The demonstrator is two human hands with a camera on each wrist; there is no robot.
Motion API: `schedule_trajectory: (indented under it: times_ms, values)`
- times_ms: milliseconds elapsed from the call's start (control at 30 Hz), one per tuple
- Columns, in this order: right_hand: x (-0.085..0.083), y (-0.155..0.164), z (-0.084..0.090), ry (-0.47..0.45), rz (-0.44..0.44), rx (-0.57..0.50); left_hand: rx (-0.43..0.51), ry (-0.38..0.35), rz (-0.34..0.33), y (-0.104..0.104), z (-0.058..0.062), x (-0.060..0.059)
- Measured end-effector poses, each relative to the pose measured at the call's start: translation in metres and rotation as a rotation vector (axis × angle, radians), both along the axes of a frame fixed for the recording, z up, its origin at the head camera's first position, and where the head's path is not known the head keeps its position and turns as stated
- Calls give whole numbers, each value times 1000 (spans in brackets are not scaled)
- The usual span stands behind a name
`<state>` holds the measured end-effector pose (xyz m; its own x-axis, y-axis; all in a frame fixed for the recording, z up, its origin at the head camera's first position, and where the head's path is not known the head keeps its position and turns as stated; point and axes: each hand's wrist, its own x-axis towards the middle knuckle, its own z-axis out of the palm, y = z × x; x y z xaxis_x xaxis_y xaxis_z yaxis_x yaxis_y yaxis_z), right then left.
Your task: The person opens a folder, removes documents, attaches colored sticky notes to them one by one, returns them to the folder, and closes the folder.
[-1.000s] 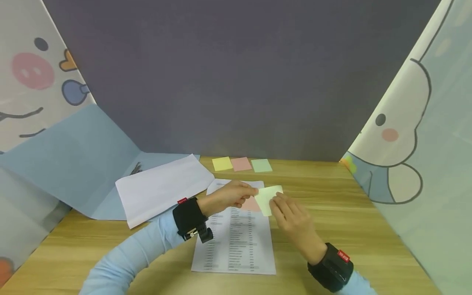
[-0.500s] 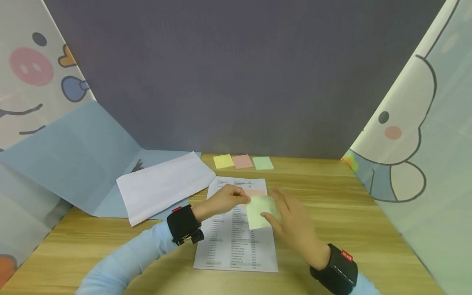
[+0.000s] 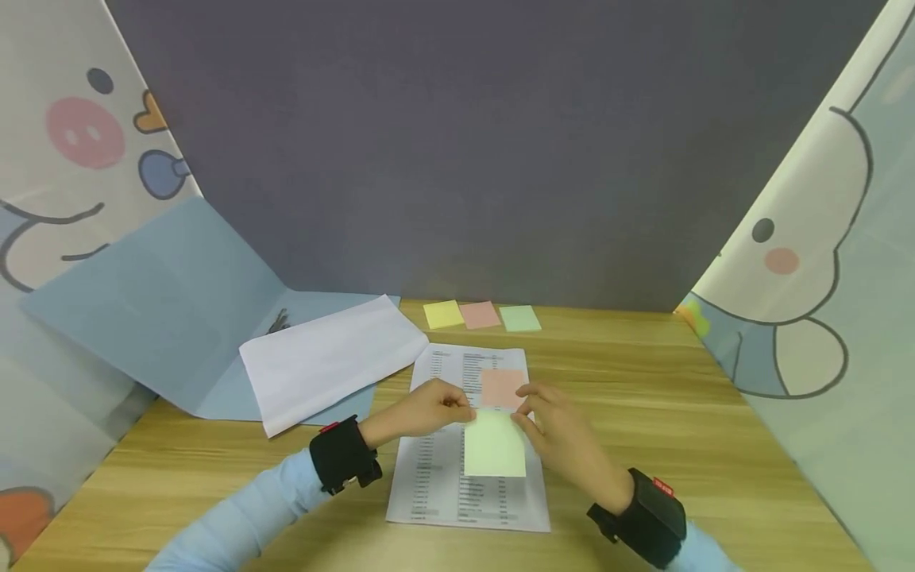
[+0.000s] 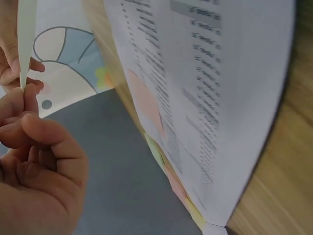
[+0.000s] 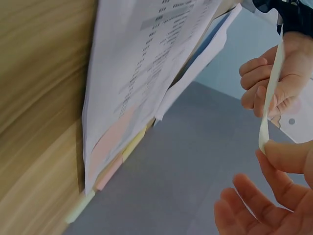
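Observation:
A pale yellow-green sticky note (image 3: 495,451) is held by its two upper corners above a printed sheet (image 3: 422,496). My left hand (image 3: 426,407) pinches the upper left corner between thumb and finger. At the upper right corner, my right hand (image 3: 566,441) pinches the note with thumb and forefinger, as the right wrist view shows; its other fingers (image 5: 244,196) are spread loosely. Both wrist views show the note (image 5: 272,93) edge-on, raised off the sheet. A pink sticky note (image 3: 502,387) lies on the sheet's upper right part, just beyond the held note.
Yellow (image 3: 443,314), pink (image 3: 480,315) and green (image 3: 520,318) sticky notes lie in a row at the table's back. To the left, an open blue folder (image 3: 164,318) bears white paper (image 3: 336,357) and a small dark item (image 3: 279,321). A dark panel (image 3: 457,159) stands behind.
The held note has come nearer the body and turned square to the sheet. My right hand has shifted its hold to the upper right corner, and the pink note is more exposed.

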<state>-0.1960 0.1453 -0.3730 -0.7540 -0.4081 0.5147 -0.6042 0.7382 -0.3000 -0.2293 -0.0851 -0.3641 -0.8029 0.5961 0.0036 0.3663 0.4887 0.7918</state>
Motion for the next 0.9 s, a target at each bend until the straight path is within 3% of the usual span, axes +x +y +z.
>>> schedule_trajectory:
  times_ms: [200, 433, 700, 900]
  values:
    - [-6, -13, -8, -30, 72, 13, -54, 5, 29, -14, -9, 2]
    - [-25, -31, -20, -279, 93, 22, -130, 39, 44, -30, -21, -6]
    - [-63, -48, -27, -441, 117, 51, -296, 146, 104, -35, -22, -25]
    - [-75, -56, -39, -575, 115, 66, -345, 112, 118, -37, -32, -34]
